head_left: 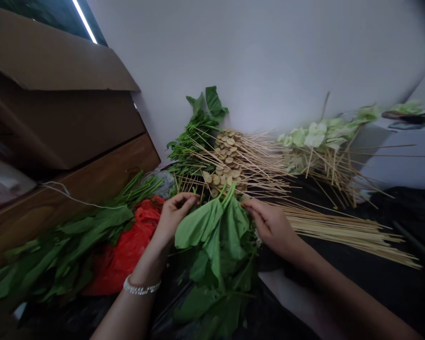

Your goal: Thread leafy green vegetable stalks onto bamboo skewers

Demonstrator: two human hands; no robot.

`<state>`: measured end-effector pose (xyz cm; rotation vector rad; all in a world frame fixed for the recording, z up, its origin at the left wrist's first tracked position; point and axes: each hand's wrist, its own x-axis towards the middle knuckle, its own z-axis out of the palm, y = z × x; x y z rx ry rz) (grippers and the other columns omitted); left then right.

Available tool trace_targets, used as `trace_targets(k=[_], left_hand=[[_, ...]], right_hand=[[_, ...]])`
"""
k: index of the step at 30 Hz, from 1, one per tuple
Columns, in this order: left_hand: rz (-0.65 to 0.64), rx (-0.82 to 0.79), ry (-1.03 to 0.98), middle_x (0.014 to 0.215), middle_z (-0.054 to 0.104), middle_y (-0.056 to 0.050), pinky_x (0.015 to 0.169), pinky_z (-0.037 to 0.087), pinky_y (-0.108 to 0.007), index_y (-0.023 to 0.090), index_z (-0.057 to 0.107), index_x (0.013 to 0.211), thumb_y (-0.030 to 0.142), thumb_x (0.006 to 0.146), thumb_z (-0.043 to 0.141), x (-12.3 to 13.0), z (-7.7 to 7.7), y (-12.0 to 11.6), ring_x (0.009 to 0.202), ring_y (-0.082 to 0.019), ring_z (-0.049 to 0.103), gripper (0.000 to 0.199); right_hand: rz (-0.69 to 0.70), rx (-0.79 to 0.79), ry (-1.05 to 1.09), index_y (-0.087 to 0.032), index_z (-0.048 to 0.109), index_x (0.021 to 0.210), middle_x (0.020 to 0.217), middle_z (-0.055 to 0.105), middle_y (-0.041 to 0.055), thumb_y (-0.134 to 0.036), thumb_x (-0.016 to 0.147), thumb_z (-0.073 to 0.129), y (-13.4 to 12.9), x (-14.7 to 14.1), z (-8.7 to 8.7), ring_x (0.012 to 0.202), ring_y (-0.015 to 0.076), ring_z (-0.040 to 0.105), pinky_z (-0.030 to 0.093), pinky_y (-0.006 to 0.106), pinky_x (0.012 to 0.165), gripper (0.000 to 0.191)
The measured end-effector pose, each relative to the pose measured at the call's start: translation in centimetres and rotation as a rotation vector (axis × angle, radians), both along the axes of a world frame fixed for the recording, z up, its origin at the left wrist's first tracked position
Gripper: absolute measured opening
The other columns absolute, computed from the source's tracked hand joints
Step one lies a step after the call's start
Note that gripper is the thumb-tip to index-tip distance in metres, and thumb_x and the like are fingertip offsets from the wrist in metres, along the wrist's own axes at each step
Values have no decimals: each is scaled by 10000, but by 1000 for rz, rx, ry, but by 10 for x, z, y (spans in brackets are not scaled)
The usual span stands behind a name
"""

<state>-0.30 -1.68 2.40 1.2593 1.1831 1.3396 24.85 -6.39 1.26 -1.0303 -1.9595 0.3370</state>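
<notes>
My left hand [177, 215], with a beaded bracelet on its wrist, is closed in a pinch; a bit of green stem shows at its fingertips. A bunch of leafy greens [216, 231] lies between my hands, its pale stems pointing away from me and its broad leaves spreading toward me. On the bunch's right side, my right hand [271, 224] has its fingers drawn together by the leaf edge. What those fingers hold is hidden. Just beyond the stems sit skewered round slices [230, 160], pale brown, stacked with their sticks fanning to the right.
Loose bamboo skewers [350, 231] lie at right on black plastic. Skewered pale green leaves [315, 134] are piled at back right, skewered dark greens [194, 137] at back centre. More leafy greens [74, 236] and a red plastic bag [127, 250] lie left, below a cardboard box [56, 108].
</notes>
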Motion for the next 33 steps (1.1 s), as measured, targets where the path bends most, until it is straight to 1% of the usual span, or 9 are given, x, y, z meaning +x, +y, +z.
trace_targets(k=[2,4,7,9,13,16,19,26,33], left_hand=[[-9,-33,-46,707,734,-30,635,490,-237,159,760,766,455,519,881,-2,-2,2,623,-136,620,405],[-50,-78,-69,753,756,-51,673,504,-252,161,774,787,458,493,895,-2,-4,3,665,-151,648,436],[-170,-173,-70,847,776,-67,715,515,-267,178,785,876,431,541,885,-2,-5,1,726,-167,678,432],[-225,-210,-69,849,779,-61,727,513,-262,187,785,902,416,565,878,-1,-4,0,734,-163,683,418],[-197,-201,-63,781,773,-42,725,501,-241,184,785,866,415,538,890,0,-6,0,715,-145,677,414],[-182,-196,-64,784,771,-45,702,503,-248,179,776,890,426,544,884,0,-8,0,703,-152,678,438],[-182,-198,-60,795,769,-48,686,507,-252,172,771,893,419,568,873,-1,-10,0,684,-151,674,420],[-193,-200,-59,771,765,-36,664,501,-231,177,776,855,423,557,880,1,-8,-2,658,-130,659,400],[-174,-205,-46,775,768,-51,653,498,-236,174,780,849,410,565,878,0,-9,-1,652,-139,663,382]], right_hand=[[49,-38,-50,-184,619,1005,737,649,18,-215,967,386,-2,-5,-3,636,150,600,418,244,614,238],[81,-78,-91,-180,625,1004,695,627,9,-222,973,379,-4,-10,-6,620,149,589,417,244,614,251],[86,-105,-125,-184,626,998,682,619,6,-215,976,364,-5,-14,-9,611,147,580,421,244,619,265],[75,-106,-138,-187,625,994,694,625,10,-211,975,363,-4,-15,-11,611,146,577,421,245,619,264],[58,-109,-145,-194,626,991,722,642,14,-205,974,369,-3,-14,-14,619,145,580,419,242,613,258],[46,-95,-147,-199,628,997,726,651,14,-209,976,367,-2,-14,-16,611,143,581,419,242,612,261],[35,-86,-147,-192,630,1002,718,648,17,-212,977,363,-3,-15,-16,611,146,581,422,246,617,269],[39,-121,-158,-190,636,998,749,653,24,-211,975,372,-3,-15,-16,642,151,589,419,248,629,266],[16,-117,-183,-193,642,1001,755,671,27,-218,980,368,-3,-16,-18,653,162,610,425,257,633,276]])
